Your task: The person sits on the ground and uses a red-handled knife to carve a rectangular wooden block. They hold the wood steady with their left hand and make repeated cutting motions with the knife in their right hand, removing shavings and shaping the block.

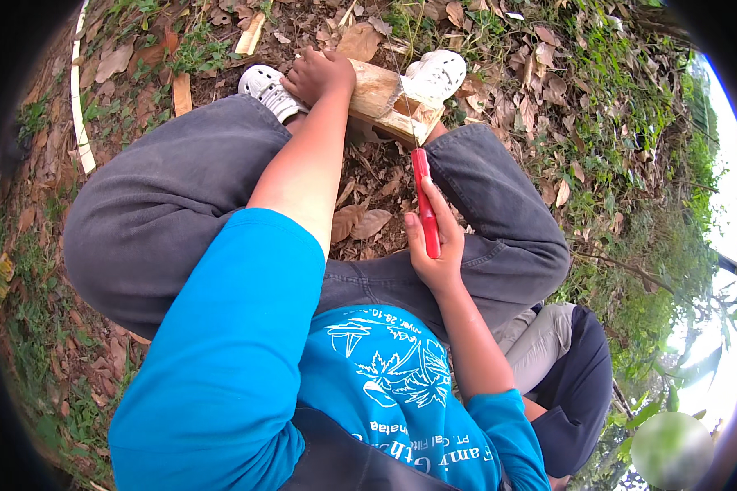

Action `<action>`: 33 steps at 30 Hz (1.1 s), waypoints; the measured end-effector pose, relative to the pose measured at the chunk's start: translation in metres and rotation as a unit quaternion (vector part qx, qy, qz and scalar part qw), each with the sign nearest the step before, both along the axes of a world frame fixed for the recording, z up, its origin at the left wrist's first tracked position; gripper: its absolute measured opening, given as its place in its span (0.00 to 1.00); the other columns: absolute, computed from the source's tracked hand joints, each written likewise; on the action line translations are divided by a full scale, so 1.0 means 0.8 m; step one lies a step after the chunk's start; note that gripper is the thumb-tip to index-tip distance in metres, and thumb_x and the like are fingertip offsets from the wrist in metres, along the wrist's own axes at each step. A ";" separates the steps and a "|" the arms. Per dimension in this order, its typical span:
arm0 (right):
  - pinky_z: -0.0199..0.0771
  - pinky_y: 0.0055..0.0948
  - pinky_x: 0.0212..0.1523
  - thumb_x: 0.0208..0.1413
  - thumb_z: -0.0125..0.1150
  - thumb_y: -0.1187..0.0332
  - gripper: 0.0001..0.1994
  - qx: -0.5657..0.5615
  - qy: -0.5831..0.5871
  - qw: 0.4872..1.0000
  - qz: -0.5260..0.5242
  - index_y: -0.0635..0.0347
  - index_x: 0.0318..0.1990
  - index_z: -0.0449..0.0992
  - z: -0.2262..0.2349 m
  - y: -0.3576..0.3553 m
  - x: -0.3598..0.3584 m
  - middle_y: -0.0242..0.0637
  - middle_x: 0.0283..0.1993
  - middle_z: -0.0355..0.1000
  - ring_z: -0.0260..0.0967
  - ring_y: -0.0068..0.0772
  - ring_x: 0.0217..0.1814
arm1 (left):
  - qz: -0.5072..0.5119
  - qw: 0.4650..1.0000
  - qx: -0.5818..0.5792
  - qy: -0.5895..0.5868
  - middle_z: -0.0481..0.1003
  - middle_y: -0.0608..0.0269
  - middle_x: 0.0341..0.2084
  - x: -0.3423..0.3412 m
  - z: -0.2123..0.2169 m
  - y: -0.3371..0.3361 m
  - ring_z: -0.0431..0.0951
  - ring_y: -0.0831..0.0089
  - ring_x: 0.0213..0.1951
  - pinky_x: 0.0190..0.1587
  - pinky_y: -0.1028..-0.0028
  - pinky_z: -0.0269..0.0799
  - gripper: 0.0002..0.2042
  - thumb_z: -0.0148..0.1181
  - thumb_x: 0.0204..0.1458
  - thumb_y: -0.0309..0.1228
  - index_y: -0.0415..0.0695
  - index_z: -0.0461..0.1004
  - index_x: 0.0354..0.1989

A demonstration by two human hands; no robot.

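Note:
I sit crouched on leafy ground, knees apart in grey trousers. My left hand (318, 74) grips the left end of a pale block of wood (391, 100) that lies between my white shoes (439, 74). My right hand (431, 245) is closed around the red handle of a saw (424, 206). The thin blade runs up from the handle into a notch cut in the wood's right part. Most of the blade is hard to make out.
Dry brown leaves and patches of grass cover the ground. Small offcuts of wood (181, 92) lie at the upper left, by a white curved strip (79, 114). Another person's leg in dark and beige cloth (567, 360) is at my lower right.

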State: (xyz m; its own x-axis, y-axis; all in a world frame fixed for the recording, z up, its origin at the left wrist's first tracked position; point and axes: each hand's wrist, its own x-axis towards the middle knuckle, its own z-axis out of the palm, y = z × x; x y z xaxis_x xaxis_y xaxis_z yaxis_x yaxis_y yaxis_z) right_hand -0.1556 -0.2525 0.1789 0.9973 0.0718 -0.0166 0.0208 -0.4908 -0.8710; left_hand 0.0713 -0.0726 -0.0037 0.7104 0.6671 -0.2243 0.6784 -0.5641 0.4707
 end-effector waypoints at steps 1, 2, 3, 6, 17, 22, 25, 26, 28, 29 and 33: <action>0.72 0.29 0.58 0.61 0.65 0.74 0.27 0.003 0.005 1.000 -0.005 0.62 0.68 0.69 -0.004 0.001 -0.004 0.51 0.61 0.76 0.77 0.33 0.59 | 0.003 1.000 0.002 -0.007 0.72 0.46 0.60 0.001 -0.001 -0.002 0.66 0.53 0.66 0.74 0.52 0.38 0.26 0.47 0.62 0.46 0.45 0.70 0.65; 0.72 0.29 0.58 0.61 0.64 0.74 0.27 0.006 0.010 1.000 -0.010 0.61 0.68 0.69 -0.006 0.001 -0.007 0.50 0.61 0.76 0.77 0.33 0.59 | 0.005 1.000 0.004 -0.013 0.72 0.46 0.58 0.002 -0.001 -0.003 0.67 0.53 0.65 0.74 0.53 0.38 0.26 0.48 0.62 0.44 0.44 0.70 0.64; 0.72 0.29 0.59 0.62 0.64 0.74 0.27 0.005 0.031 0.999 -0.030 0.61 0.69 0.68 0.002 0.003 -0.009 0.50 0.61 0.76 0.76 0.33 0.59 | 0.000 1.000 -0.014 -0.010 0.72 0.45 0.59 0.002 0.004 -0.002 0.66 0.54 0.64 0.71 0.54 0.44 0.25 0.49 0.61 0.43 0.44 0.71 0.63; 0.71 0.29 0.60 0.63 0.63 0.74 0.27 -0.004 0.082 0.995 -0.060 0.61 0.69 0.68 0.054 0.010 -0.020 0.49 0.62 0.75 0.76 0.32 0.60 | 0.024 0.998 -0.052 0.002 0.71 0.45 0.59 0.006 0.010 -0.003 0.66 0.54 0.64 0.69 0.54 0.48 0.25 0.50 0.61 0.44 0.43 0.70 0.63; 0.68 0.28 0.62 0.65 0.61 0.71 0.24 -0.025 0.139 0.988 -0.059 0.70 0.66 0.70 0.139 -0.024 0.000 0.47 0.61 0.75 0.72 0.28 0.59 | 0.016 0.999 -0.019 -0.049 0.71 0.45 0.57 -0.001 -0.009 -0.005 0.66 0.52 0.63 0.68 0.53 0.46 0.34 0.59 0.48 0.53 0.43 0.71 0.60; 0.70 0.19 0.52 0.65 0.60 0.73 0.23 0.041 0.136 0.986 -0.088 0.65 0.67 0.70 0.064 0.010 0.057 0.37 0.57 0.76 0.69 0.17 0.48 | 0.022 0.999 -0.034 -0.030 0.71 0.48 0.59 -0.004 -0.013 -0.002 0.66 0.51 0.65 0.69 0.54 0.48 0.36 0.60 0.45 0.55 0.48 0.71 0.63; 0.70 0.21 0.55 0.65 0.60 0.74 0.23 0.053 0.101 0.990 -0.080 0.65 0.67 0.70 0.053 0.013 0.049 0.39 0.59 0.76 0.71 0.20 0.52 | 0.028 0.998 -0.035 -0.040 0.70 0.47 0.60 0.002 -0.011 0.002 0.66 0.51 0.65 0.69 0.54 0.47 0.36 0.60 0.46 0.56 0.49 0.71 0.63; 0.69 0.25 0.60 0.64 0.61 0.75 0.23 0.053 0.101 0.990 -0.080 0.65 0.67 0.71 0.049 0.016 0.042 0.43 0.60 0.76 0.72 0.26 0.58 | 0.031 0.998 -0.043 -0.032 0.70 0.47 0.60 0.005 -0.011 0.001 0.66 0.51 0.65 0.69 0.54 0.47 0.36 0.60 0.46 0.56 0.48 0.71 0.63; 0.67 0.28 0.63 0.63 0.61 0.75 0.24 0.036 0.090 0.993 -0.066 0.64 0.67 0.70 0.027 0.021 0.021 0.47 0.61 0.75 0.72 0.30 0.62 | 0.035 0.998 -0.055 -0.015 0.70 0.47 0.60 0.003 -0.012 0.000 0.65 0.51 0.65 0.70 0.54 0.47 0.37 0.59 0.47 0.57 0.48 0.71 0.64; 0.67 0.30 0.63 0.63 0.62 0.75 0.25 0.000 0.063 0.997 -0.032 0.62 0.67 0.69 0.018 0.021 0.011 0.49 0.62 0.75 0.73 0.32 0.63 | 0.029 0.998 -0.050 -0.010 0.70 0.46 0.61 0.005 -0.010 -0.002 0.65 0.51 0.66 0.70 0.54 0.47 0.36 0.60 0.47 0.57 0.48 0.71 0.64; 0.68 0.30 0.63 0.64 0.61 0.74 0.25 -0.011 0.089 0.995 -0.041 0.60 0.69 0.68 0.025 0.016 0.012 0.47 0.63 0.74 0.73 0.34 0.64 | 0.034 0.997 -0.055 -0.033 0.71 0.42 0.58 0.010 -0.005 -0.003 0.66 0.51 0.63 0.68 0.55 0.49 0.30 0.59 0.49 0.50 0.38 0.75 0.54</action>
